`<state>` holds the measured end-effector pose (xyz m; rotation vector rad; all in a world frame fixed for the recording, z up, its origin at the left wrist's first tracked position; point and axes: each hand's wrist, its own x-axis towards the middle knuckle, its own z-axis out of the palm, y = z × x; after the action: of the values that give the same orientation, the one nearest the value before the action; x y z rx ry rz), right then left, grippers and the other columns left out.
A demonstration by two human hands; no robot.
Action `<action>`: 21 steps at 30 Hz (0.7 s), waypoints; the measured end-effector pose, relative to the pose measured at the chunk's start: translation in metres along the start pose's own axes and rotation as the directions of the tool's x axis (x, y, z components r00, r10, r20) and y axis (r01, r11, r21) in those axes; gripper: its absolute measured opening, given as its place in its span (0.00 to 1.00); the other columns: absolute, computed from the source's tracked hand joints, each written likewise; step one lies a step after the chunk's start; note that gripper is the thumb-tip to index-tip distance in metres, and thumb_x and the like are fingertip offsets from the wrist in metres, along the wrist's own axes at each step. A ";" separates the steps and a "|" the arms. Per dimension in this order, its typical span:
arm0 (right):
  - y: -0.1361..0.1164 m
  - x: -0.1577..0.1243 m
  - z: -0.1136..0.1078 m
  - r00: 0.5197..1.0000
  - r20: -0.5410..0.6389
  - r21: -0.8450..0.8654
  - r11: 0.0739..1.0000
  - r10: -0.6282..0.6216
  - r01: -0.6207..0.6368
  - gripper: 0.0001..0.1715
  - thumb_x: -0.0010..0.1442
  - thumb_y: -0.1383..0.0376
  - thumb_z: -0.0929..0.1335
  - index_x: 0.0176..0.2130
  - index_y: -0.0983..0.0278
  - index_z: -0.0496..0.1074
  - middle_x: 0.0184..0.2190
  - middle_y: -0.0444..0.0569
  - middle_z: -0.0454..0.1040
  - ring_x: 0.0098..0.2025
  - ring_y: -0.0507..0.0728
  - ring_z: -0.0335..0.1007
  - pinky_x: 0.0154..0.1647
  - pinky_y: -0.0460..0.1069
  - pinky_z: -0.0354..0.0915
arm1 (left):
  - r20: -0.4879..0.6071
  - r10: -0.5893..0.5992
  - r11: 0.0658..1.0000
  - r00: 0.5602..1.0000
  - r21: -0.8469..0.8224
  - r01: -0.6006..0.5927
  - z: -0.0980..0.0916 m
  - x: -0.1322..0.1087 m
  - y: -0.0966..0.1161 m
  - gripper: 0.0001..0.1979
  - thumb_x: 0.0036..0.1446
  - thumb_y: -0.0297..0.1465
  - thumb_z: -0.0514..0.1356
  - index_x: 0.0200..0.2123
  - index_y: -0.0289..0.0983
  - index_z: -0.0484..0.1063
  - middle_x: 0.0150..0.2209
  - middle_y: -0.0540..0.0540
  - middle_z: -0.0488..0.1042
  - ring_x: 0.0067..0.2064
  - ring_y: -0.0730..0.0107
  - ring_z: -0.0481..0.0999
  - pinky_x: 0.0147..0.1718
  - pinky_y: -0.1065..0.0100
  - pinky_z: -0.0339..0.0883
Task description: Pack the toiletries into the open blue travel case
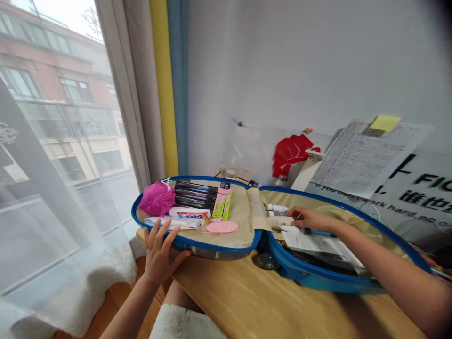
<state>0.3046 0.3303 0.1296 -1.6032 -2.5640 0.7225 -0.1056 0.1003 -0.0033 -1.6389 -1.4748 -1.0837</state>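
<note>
The left grip (162, 252) is released: an open hand, fingers spread, resting on the blue rim of an open suitcase (208, 247). The right grip (310, 219) curls loosely over a white tube (280, 221) in the suitcase's right shell; I cannot tell whether it is clenched around it. Papers (318, 244) lie just below that hand, beside white-capped tubes (277, 208).

The suitcase lies open on a wooden surface (226, 296). Its left shell holds a pink bath puff (157, 198), dark flat packs (194, 194), pink-and-green packs (221, 204), a toothpaste tube (189, 213) and a pink sponge (221, 227).

Behind it, a poster (406, 197) reads "If you don't work hard"; its Chinese characters are partly cut off. The toothpaste label is too blurred to read.
</note>
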 end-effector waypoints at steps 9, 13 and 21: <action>-0.011 -0.012 -0.021 0.994 -0.093 -0.042 0.998 -0.053 0.050 0.26 0.39 0.48 0.68 0.32 0.64 0.74 0.33 0.54 0.75 0.35 0.60 0.70 0.39 0.51 0.63 | 0.008 -0.013 1.000 1.000 0.010 0.013 -0.001 0.001 0.001 0.31 0.56 0.40 0.59 0.61 0.39 0.58 0.61 0.36 0.60 0.66 0.47 0.47 0.62 0.44 0.37; -0.026 -0.017 -0.037 0.969 -0.238 -0.014 0.998 -0.070 0.068 0.34 0.44 0.42 0.63 0.39 0.64 0.72 0.32 0.53 0.75 0.33 0.59 0.69 0.36 0.52 0.64 | 0.009 -0.018 1.000 1.000 0.014 0.018 -0.001 0.001 0.002 0.30 0.56 0.40 0.60 0.60 0.40 0.58 0.60 0.36 0.60 0.66 0.47 0.49 0.62 0.44 0.37; -0.169 0.015 0.019 0.891 -0.251 -0.112 0.925 -0.379 0.362 0.20 0.52 0.53 0.66 0.40 0.62 0.74 0.37 0.49 0.75 0.37 0.56 0.69 0.39 0.49 0.63 | 0.005 -0.027 1.000 1.000 0.006 0.027 0.000 0.000 0.001 0.31 0.55 0.40 0.60 0.60 0.41 0.58 0.61 0.36 0.60 0.66 0.46 0.50 0.62 0.44 0.38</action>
<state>0.1499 0.2756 0.1771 -1.0762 -2.5916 0.3645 -0.1043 0.0998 -0.0032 -1.6229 -1.5068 -1.0892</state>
